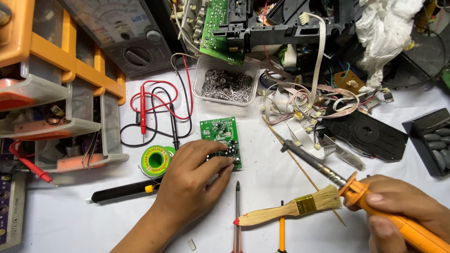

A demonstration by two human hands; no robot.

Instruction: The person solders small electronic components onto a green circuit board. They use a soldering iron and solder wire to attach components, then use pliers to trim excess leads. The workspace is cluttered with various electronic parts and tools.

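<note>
At the centre of the white worktop [262,164], a small green circuit board [219,133] lies flat, component side up, its long axis running from the near edge of the bench toward the far clutter, tilted slightly to the right at the near end. The left hand [194,180] enters from the lower left, forearm angled up and to the right, palm down; its fingertips [225,161] are curled together over the board's near end, pressing on the components there. The right hand [403,206] enters from the lower right corner and is closed in a fist-like grasp around the orange handle of a soldering iron [337,175]. The iron's long axis runs diagonally, handle at lower right, dark metal shaft rising to the upper left, its tip ending to the right of the board and well apart from it.

Just beside the left hand, on its left, lies a green spool of solder [156,160]; below that, a black desoldering pump [122,191]. A wooden-handled brush [290,208] lies between the two hands, bristles toward the iron's collar. A red-handled screwdriver [237,215] lies upright in the frame below the board. A clear tub of metal parts [226,84] sits beyond the board, with red and black probe leads [157,110] to its left.
</note>
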